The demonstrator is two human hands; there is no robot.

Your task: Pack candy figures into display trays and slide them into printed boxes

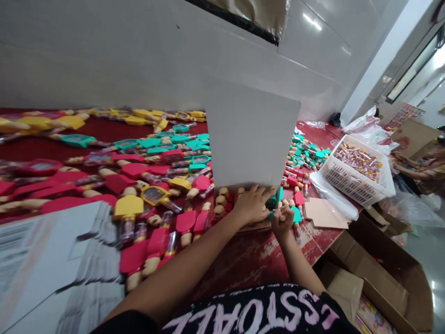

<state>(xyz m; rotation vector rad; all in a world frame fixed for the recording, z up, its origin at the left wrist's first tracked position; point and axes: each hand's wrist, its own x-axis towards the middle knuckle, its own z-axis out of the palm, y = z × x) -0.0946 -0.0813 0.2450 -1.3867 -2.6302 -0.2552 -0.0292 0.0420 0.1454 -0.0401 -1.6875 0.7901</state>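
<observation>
**A:** What sits in the containers?

**B:** At the right of the frame a white basket with slotted walls holds a heap of small clear tubes with coloured contents. In the lower right corner an open cardboard box stands beside the table; bright printed packets show at its bottom edge, too cut off to make out.

**A:** And the hands?

**B:** Both meet just below the middle of the frame. The left hand lies spread, fingers pressed on the bottom edge of a grey card sheet that stands upright, tilted away. The right hand is curled closed around a small green toy, right against the left hand. Behind the sheet's lower edge, round tan toy heads lie in a row on a flat brown board.

**A:** The surface?

**B:** A red table, paint worn pale near the front edge. Across the left and centre it is covered with flat toys in red, yellow and green, each with a tube attached. A stack of grey printed sheets fills the lower left. More green toys lie near the basket, with clear plastic bags alongside.

**A:** The room?

**B:** A white tiled wall rises behind the table. At the far right edge, another person's arm rests near brown cardboard.
</observation>
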